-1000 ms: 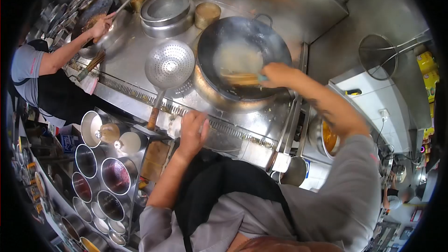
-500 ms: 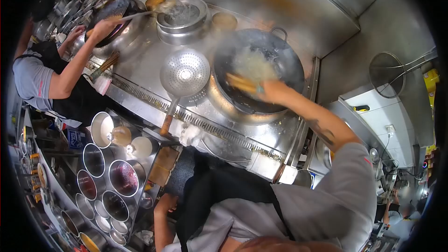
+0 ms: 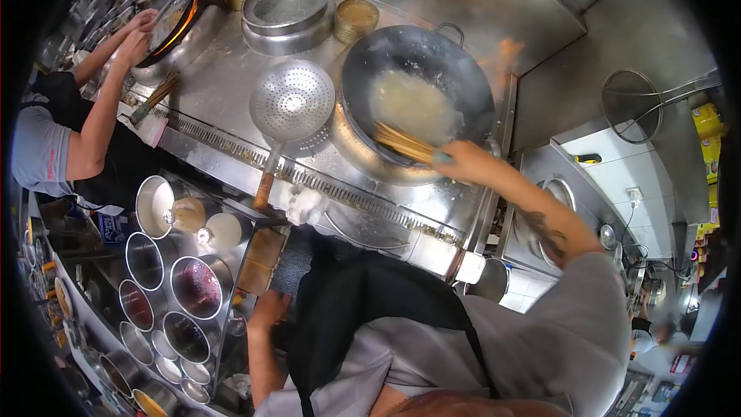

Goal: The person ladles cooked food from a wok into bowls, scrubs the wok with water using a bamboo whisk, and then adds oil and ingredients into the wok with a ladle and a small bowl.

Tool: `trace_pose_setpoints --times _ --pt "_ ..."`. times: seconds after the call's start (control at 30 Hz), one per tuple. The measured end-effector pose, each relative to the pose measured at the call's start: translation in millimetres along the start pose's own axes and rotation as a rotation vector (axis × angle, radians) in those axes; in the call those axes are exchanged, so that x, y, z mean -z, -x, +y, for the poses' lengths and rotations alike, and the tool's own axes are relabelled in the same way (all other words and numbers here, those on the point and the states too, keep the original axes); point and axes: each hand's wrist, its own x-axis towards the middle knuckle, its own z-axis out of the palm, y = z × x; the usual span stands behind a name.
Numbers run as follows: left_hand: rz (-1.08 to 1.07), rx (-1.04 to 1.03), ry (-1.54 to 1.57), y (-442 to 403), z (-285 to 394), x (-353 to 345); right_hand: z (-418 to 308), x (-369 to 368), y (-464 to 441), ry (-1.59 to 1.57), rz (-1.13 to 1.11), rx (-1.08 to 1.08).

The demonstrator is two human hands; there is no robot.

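Observation:
My right hand (image 3: 463,161) is closed around the end of a bamboo wok brush (image 3: 405,143). The brush's bristles reach over the near left side of a large dark wok (image 3: 472,69), at the edge of cloudy, pale liquid (image 3: 413,104) pooled inside. A ring handle stands up from the wok's far rim. Low beside the black apron (image 3: 370,286), my left hand (image 3: 270,309) hangs with its fingers curled. Whatever those fingers hold, if anything, is hidden. Left of the wok lies a perforated skimmer (image 3: 292,100) with its wooden handle towards me.
At the left, a co-worker's hands (image 3: 137,42) are at another wok (image 3: 181,38) with orange flame along its rim. A strainer on a pot (image 3: 285,27) stands at the back. Several metal seasoning containers (image 3: 202,286) fill the lower left. Another bamboo brush (image 3: 157,99) lies near the co-worker.
The brush has shifted slightly within the wok and blurs less; steam has thinned. The co-worker has drawn a long-handled ladle away from the strainer, and flame now shows there. My view has shifted slightly.

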Motion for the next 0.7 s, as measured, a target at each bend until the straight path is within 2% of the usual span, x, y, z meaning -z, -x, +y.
trace_pose_setpoints --times 0.03,0.13,0.2,0.3,0.4,0.43,0.5,0.57,0.7 --pt "0.014 -0.038 -0.027 -3.5 -0.5 1.4 15.7 8.2 17.2 0.071 -0.011 -0.001" --pt "0.043 -0.138 -0.13 -9.6 1.1 -3.3 55.9 38.0 14.2 0.194 -0.149 -0.424" --pt "0.101 -0.174 -0.214 -7.9 11.8 2.4 42.5 38.5 22.8 0.278 -0.197 -0.289" --pt "0.154 -0.252 -0.222 -15.9 -0.3 -0.4 38.5 53.4 36.4 0.167 -0.137 -0.382" --pt "0.12 -0.282 -0.291 -22.8 -3.3 2.4 51.5 55.0 35.9 0.259 -0.087 -0.519" --pt "0.104 -0.249 -0.238 -25.4 -4.9 2.5 50.3 49.0 39.8 0.394 -0.151 -0.461" --pt "0.05 -0.171 -0.147 -18.8 -7.2 2.5 62.8 55.9 47.3 0.327 -0.094 -0.44" --pt "0.073 -0.311 -0.156 -9.1 14.8 9.9 62.4 77.3 41.6 0.364 -0.032 -0.46" --pt "0.142 -0.488 -0.377 -16.1 73.5 12.2 129.9 66.8 -53.6 0.389 0.342 -0.486"
